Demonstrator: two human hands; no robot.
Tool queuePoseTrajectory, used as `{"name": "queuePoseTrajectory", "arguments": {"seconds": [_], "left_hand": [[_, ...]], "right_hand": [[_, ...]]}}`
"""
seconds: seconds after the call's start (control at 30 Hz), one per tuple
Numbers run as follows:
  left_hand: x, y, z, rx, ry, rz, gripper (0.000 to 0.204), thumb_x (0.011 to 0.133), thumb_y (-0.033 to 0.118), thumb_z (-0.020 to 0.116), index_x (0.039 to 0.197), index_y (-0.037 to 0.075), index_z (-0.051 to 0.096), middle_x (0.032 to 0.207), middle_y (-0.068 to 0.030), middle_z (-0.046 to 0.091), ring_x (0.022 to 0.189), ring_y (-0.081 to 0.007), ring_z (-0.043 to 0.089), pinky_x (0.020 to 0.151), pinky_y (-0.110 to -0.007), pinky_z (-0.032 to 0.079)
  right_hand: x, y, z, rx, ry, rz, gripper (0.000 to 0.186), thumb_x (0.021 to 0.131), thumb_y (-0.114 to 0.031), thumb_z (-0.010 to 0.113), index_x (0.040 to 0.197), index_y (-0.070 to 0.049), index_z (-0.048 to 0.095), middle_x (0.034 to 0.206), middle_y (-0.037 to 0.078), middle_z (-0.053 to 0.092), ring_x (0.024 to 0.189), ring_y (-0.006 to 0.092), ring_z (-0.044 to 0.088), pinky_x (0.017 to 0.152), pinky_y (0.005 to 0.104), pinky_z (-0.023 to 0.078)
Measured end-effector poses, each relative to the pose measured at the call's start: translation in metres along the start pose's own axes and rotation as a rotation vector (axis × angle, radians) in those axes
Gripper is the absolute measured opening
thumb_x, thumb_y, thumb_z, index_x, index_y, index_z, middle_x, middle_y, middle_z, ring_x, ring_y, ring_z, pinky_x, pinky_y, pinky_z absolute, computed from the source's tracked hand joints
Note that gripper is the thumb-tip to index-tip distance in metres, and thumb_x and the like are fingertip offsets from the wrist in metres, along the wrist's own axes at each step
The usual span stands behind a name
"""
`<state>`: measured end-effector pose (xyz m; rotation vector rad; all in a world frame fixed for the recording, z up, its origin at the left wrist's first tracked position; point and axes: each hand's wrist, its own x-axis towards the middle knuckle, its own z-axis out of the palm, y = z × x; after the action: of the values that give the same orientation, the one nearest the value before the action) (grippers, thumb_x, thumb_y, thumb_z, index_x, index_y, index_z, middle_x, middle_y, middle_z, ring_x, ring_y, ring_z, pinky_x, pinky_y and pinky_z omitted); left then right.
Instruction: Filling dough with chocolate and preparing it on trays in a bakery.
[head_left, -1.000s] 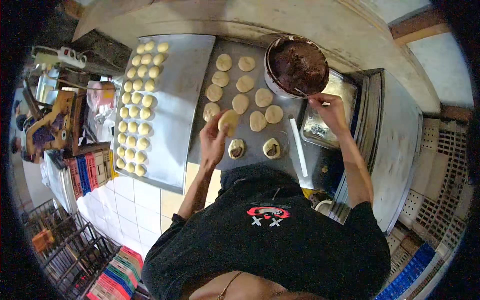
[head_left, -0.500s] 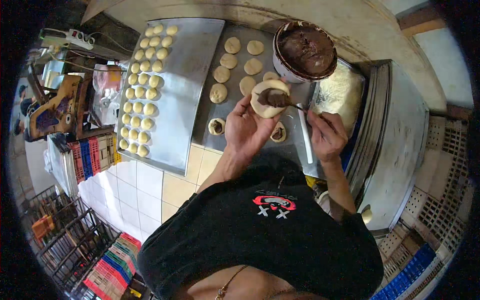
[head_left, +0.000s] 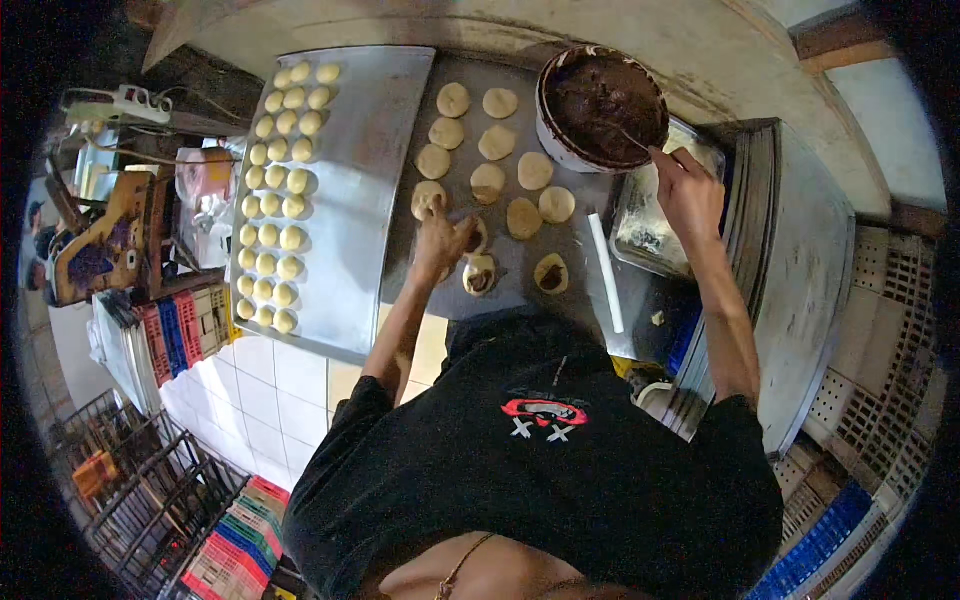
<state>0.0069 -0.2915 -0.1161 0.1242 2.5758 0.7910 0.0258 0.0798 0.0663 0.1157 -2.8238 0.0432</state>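
Observation:
My right hand (head_left: 690,192) grips a spoon (head_left: 634,139) by its handle, its far end in the dark brown chocolate filling (head_left: 598,105) of a round white bucket (head_left: 556,143). My left hand (head_left: 442,243) is low over the dark work surface, fingers apart, fingertips at a flat dough round (head_left: 428,196) and beside a dough piece (head_left: 475,236) partly hidden by the hand. Nearer to me lie a dough round with brown filling (head_left: 480,276) and another filled round (head_left: 551,273). Several plain flattened rounds (head_left: 496,142) are spread farther back.
On the left, a metal tray (head_left: 365,190) carries rows of small dough balls (head_left: 276,178). A white rod (head_left: 606,272) lies right of the rounds. Beyond it are a shallow metal pan (head_left: 640,225) and a stack of trays (head_left: 755,235). Colourful crates (head_left: 235,540) stand low at left.
The filled dough round has left my left hand, which moved left and down to the work surface. My right hand moved up with the spoon, from the dough to the bucket.

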Motion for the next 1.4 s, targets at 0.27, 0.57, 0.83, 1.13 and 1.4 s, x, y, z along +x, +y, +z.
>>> {"name": "queuePoseTrajectory", "arguments": {"seconds": [0.27,0.57,0.83,1.13,1.4], "left_hand": [[0.047,-0.03,0.002,0.282,0.508,0.172,0.05,0.085,0.019,0.057,0.126,-0.006,0.043,0.113,-0.0269,0.055,0.099,-0.0396,0.055,0.089,-0.047,0.046],[0.028,-0.012,-0.029,0.338,0.309,0.06,0.022,0.078,0.019,0.063,0.094,0.004,0.061,0.087,-0.0164,0.064,0.087,-0.0369,0.061,0.081,-0.051,0.044],[-0.036,0.039,-0.065,-1.053,0.102,0.016,0.038,0.092,0.025,0.056,0.121,-0.001,0.056,0.11,-0.0115,0.064,0.1,-0.0242,0.063,0.088,-0.039,0.05],[-0.077,0.205,-0.092,-2.35,-0.641,0.008,0.053,0.096,0.031,0.042,0.138,0.0,0.039,0.143,-0.0219,0.04,0.133,-0.0372,0.037,0.113,-0.048,0.028],[-0.091,0.203,-0.09,-2.588,-0.611,-0.014,0.052,0.097,0.023,0.043,0.14,-0.003,0.033,0.148,-0.0236,0.031,0.138,-0.0361,0.029,0.115,-0.049,0.023]], "right_hand": [[0.009,0.011,-0.006,0.047,-0.382,0.028,0.021,0.081,-0.005,0.056,0.095,-0.01,0.072,0.091,0.007,0.067,0.074,0.0305,0.066,0.068,0.0415,0.054],[0.033,0.002,0.017,0.267,-0.245,0.127,0.016,0.077,-0.009,0.062,0.09,-0.011,0.073,0.091,0.013,0.07,0.075,0.0336,0.067,0.068,0.0408,0.055],[0.008,0.01,0.022,0.733,-0.306,0.344,0.013,0.079,-0.007,0.07,0.091,-0.006,0.073,0.081,0.01,0.071,0.074,0.0186,0.067,0.068,0.0298,0.052],[-0.025,-0.079,-0.054,0.849,0.275,0.098,0.017,0.078,0.001,0.071,0.094,-0.004,0.073,0.081,0.008,0.066,0.069,0.0176,0.062,0.061,0.0262,0.048],[-0.056,-0.068,-0.059,0.673,0.262,0.029,0.029,0.069,0.007,0.068,0.093,-0.008,0.075,0.082,0.007,0.063,0.07,0.02,0.061,0.064,0.0287,0.05]]}}
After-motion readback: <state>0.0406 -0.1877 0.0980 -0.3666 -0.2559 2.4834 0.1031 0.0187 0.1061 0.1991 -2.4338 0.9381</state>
